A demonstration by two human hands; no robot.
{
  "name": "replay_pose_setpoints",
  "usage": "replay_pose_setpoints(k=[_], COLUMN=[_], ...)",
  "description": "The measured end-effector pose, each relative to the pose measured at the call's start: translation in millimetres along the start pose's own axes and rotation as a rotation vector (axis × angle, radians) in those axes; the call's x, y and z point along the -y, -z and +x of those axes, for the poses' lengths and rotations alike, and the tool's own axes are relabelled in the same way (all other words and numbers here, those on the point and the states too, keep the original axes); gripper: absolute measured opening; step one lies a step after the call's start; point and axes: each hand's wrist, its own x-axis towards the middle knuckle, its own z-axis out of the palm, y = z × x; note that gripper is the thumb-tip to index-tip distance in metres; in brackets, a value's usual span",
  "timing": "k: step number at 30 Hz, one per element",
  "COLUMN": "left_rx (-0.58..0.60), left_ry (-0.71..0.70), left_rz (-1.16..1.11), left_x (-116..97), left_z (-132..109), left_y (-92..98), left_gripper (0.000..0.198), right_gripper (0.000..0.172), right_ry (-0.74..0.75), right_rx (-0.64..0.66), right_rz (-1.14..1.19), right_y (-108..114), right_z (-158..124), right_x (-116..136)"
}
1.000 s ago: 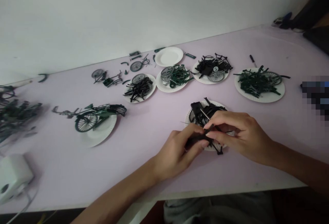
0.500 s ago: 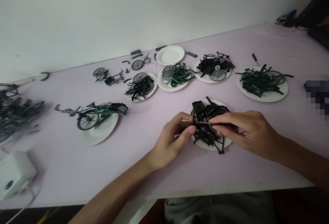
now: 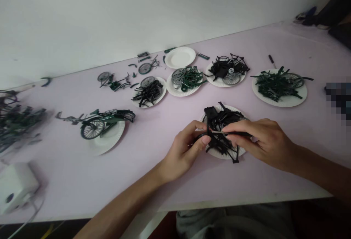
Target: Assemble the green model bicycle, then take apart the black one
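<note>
A dark slender part [image 3: 208, 130] sits in the left hand [image 3: 184, 149], raised above a plate [image 3: 242, 154] heaped with black pieces [image 3: 229, 116]. Its visible bar stands roughly away from the body, and a curved stretch disappears among the fingers. The thumb and fingers are closed in a pinch around it.

To its right, a slim tool [image 3: 218, 132] lies almost level, its long axis running sideways, crossing that bar at about a right angle. The metal shaft points left at the part; whether the tip is seated or merely touching, I cannot tell. The right hand [image 3: 259, 142] pinches the tool between thumb and fingers, the dark handle lying back under the palm. The left hand is nearer the part.

Farther left on the tabletop [image 3: 159, 131], a model bicycle [image 3: 93, 127] leans over another plate [image 3: 116, 140].
</note>
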Motion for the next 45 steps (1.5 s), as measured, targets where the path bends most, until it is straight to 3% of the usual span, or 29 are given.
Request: replay_pose_setpoints(k=[9, 20, 25, 34, 45], left_rx=[0.040, 0.044, 0.056, 0.065, 0.031], left_ry=[-0.017, -0.100, -0.110, -0.008, -0.068], left_rz=[-0.040, 0.061, -0.020, -0.124, -0.045], left_x=[2.7, 7.6, 11.0, 8.4, 9.8], left_z=[-0.6, -1.4, -1.8, 0.7, -1.0], left_y=[-0.4, -2.4, -5.7, -6.9, -6.5], left_gripper=[0.028, 0.026, 0.023, 0.027, 0.026], right_gripper=[0.014, 0.025, 0.023, 0.010, 0.022], right_ry=[-0.041, -0.232, -0.210, 0.040, -0.153], right_rx=[0.045, 0.086, 0.088, 0.016, 0.053], right_rz=[0.075, 0.086, 0.099, -0.088, 0.043], right_y=[-3.1, -6.2, -9.5, -14.3, -14.8], right_z=[-1.4, -1.6, -3.5, -6.3, -4.7], right_x=[-1.4, 6.3, 1.3, -4.5, -1.6])
